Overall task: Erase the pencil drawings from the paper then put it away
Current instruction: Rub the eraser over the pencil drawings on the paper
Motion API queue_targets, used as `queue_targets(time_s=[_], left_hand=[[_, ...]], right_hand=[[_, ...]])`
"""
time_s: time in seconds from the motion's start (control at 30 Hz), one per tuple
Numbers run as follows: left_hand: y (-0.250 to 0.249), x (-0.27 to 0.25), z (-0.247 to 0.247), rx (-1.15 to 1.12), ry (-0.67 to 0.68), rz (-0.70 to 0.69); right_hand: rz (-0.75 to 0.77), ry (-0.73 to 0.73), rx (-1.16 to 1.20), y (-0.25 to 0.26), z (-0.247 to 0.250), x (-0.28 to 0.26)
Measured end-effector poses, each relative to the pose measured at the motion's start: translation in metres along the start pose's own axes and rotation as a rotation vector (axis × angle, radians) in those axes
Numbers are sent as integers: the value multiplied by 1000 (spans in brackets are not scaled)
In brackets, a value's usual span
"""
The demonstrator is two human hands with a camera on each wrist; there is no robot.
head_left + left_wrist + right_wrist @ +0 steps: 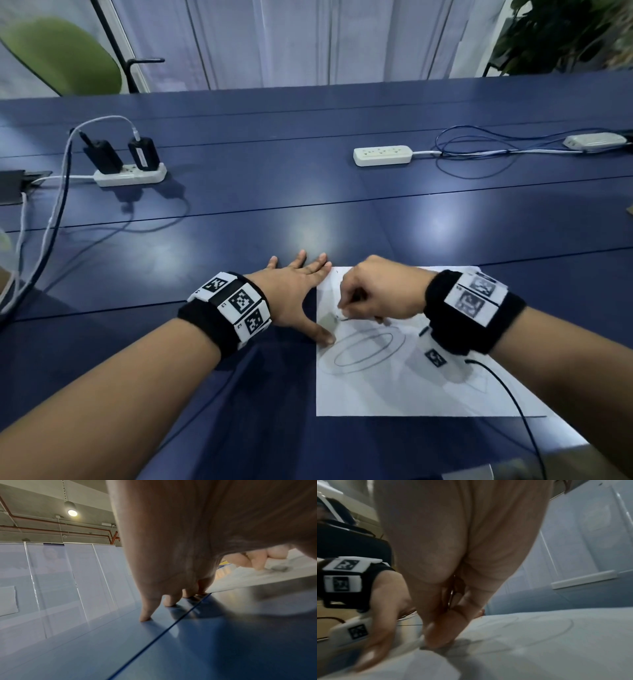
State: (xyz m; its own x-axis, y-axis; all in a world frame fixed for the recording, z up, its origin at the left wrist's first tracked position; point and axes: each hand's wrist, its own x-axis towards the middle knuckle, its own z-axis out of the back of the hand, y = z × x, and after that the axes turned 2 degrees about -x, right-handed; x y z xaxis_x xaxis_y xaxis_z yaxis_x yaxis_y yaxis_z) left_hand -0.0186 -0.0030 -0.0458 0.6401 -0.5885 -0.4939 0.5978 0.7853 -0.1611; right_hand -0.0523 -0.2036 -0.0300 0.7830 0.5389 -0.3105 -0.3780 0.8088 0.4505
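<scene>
The paper [428, 387] lay flat on the blue table [308, 212], close to the near edge and to the right of centre, with two nested pencil ovals [363, 349] plainly drawn on its left half and fainter lines under the right forearm. The right hand [380, 291] was bunched over the sheet's upper left part, fingers curled and pinching a small greyish eraser [329, 320] against the paper; in the right wrist view the fingertips [436, 639] pressed down onto a dark smudge, though the eraser itself was too blurred there to make out. The left hand [298, 291] was spread flat, gripping nothing: its fingers rested on the table just beyond the sheet's left edge, and its thumb [322, 335] reached onto the paper's margin beside the ovals, apparently pinning it. The step in hand seemed to be the erasing itself, at an early stage, since the ovals looked whole. The next move probably called for short rubbing strokes carried down onto the ovals, with the left hand pressing firmly so the sheet would not buckle or slide. Putting the paper away was not yet due. Farther off, two power strips [382, 156] and their cables lay well apart from the work.
</scene>
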Motion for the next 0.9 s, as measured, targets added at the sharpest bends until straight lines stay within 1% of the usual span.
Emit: queue_targets(time_s=[0.03, 0.13, 0.2, 0.23, 0.37, 0.4, 0.43, 0.5, 0.57, 0.63, 0.67, 0.77, 0.8, 0.83, 0.9], left_hand=[[0, 0, 0, 1, 0, -2], [-1, -1, 2, 1, 8, 1], [-1, -2, 3, 6, 13, 4], [-1, -2, 3, 6, 14, 5], [-1, -1, 2, 4, 11, 6], [-1, -1, 2, 3, 12, 5], [0, 0, 2, 2, 13, 3], [0, 0, 2, 2, 13, -1], [0, 0, 2, 1, 17, 2], [0, 0, 2, -2, 20, 3], [0, 0, 2, -5, 20, 3], [0, 0, 1, 1, 16, -1], [0, 0, 1, 0, 13, -1], [0, 0, 1, -2, 12, -1], [0, 0, 2, -2, 13, -2]], right_hand=[[-5, -19, -19, 0, 3, 2], [-76, -167, -95, -8, 19, 15], [-96, -212, -107, -11, 23, 18], [-91, -206, -100, -10, 21, 15], [-25, -13, 4, 2, 4, -5], [-18, -3, -6, 3, 2, -6], [-27, -39, -43, 1, 4, -4], [-90, -174, -151, -8, 12, 6], [-149, -257, -181, -16, 18, 14], [-146, -255, -121, -20, 17, 13], [-127, -220, -90, -18, 14, 9], [-44, -52, -14, -5, 4, -5], [-36, -31, -15, -4, 5, -6], [-45, -52, -39, -5, 7, -4], [-107, -161, -122, -12, 16, 7]])
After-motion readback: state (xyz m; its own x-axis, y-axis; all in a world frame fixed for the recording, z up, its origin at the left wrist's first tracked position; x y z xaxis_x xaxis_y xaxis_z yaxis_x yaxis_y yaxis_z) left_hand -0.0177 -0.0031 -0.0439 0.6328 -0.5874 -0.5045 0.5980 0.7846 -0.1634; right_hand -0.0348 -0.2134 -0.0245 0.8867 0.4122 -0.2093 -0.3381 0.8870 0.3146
